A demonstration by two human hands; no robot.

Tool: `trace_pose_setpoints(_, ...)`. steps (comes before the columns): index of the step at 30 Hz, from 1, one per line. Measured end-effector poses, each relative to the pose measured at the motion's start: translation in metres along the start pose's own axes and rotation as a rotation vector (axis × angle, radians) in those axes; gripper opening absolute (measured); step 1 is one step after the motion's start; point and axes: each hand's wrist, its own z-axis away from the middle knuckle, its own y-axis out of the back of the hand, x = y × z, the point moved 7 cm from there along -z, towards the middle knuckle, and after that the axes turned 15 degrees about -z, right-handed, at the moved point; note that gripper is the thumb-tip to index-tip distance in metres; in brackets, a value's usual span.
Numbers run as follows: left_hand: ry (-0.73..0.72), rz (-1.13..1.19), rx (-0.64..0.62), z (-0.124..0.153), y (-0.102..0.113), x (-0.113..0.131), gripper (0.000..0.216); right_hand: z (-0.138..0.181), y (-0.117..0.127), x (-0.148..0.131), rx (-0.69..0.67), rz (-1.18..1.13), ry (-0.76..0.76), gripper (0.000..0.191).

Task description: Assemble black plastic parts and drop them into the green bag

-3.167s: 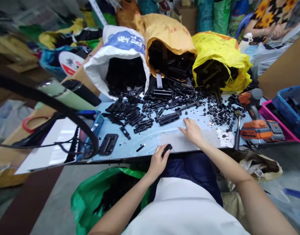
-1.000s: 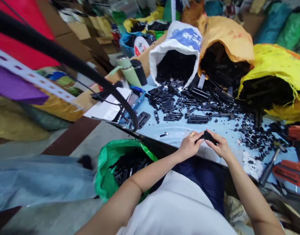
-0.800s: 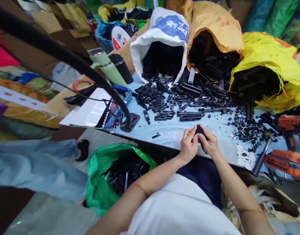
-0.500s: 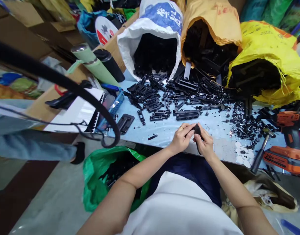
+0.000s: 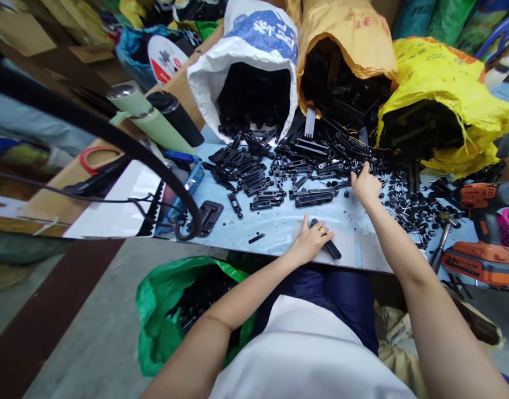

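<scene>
My left hand (image 5: 310,243) rests at the table's front edge, its fingers across a long, narrow black plastic part (image 5: 332,249) and its thumb pointing away from me. The part lies slantwise on a pale sheet, with its near end showing past my fingers. Farther out, my right hand (image 5: 366,187) reaches to the edge of the heap of black parts (image 5: 308,147), beside scattered small pins (image 5: 398,202). Its thumb and index finger are apart, and I see nothing between them. The other fingers are partly hidden.
White (image 5: 202,72), orange (image 5: 350,33) and yellow sacks (image 5: 446,72) stand open behind the heap. On the right are a cordless drill (image 5: 483,260) and a hammer (image 5: 443,241). A green bag (image 5: 148,310) sits below the table. A black cable (image 5: 154,166) crosses the left side.
My hands have come apart from around the black part. The left has lowered it onto the table; the right has moved forward to the heap. The view has shifted slightly.
</scene>
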Motion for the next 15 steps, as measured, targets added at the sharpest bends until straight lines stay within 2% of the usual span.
trace_pose_setpoints(2, -0.057, -0.088, -0.068, -0.008, 0.004, 0.003, 0.037, -0.017, -0.006, 0.008, -0.027, -0.034, -0.138, 0.082)
trace_pose_setpoints(4, -0.036, -0.156, -0.093, -0.011, 0.009, 0.002, 0.037, -0.022, -0.012, 0.018, -0.018, -0.156, -0.221, 0.092)
trace_pose_setpoints(6, 0.001, -0.193, -0.109, -0.009, 0.013, 0.001, 0.038, -0.019, -0.014, 0.028, 0.022, -0.343, -0.23, 0.092)
trace_pose_setpoints(8, 0.039, -0.211, -0.133, -0.005, 0.013, -0.002, 0.037, -0.01, -0.011, 0.036, 0.043, -0.542, -0.176, 0.088)
trace_pose_setpoints(10, 0.07, -0.214, -0.158, -0.003, 0.011, -0.005, 0.036, 0.003, 0.003, 0.039, 0.047, -0.676, -0.064, 0.079)
trace_pose_setpoints(12, 0.066, -0.18, -0.172, -0.004, 0.008, -0.007, 0.032, 0.023, 0.025, 0.035, 0.015, -0.703, 0.129, 0.065)
trace_pose_setpoints(13, 0.055, -0.15, -0.177, -0.005, 0.006, -0.007, 0.031, 0.036, 0.035, 0.03, -0.043, -0.677, 0.25, 0.056)
trace_pose_setpoints(15, 0.038, -0.081, -0.191, -0.008, 0.002, -0.008, 0.032, 0.069, 0.045, 0.018, -0.269, -0.566, 0.502, 0.041)
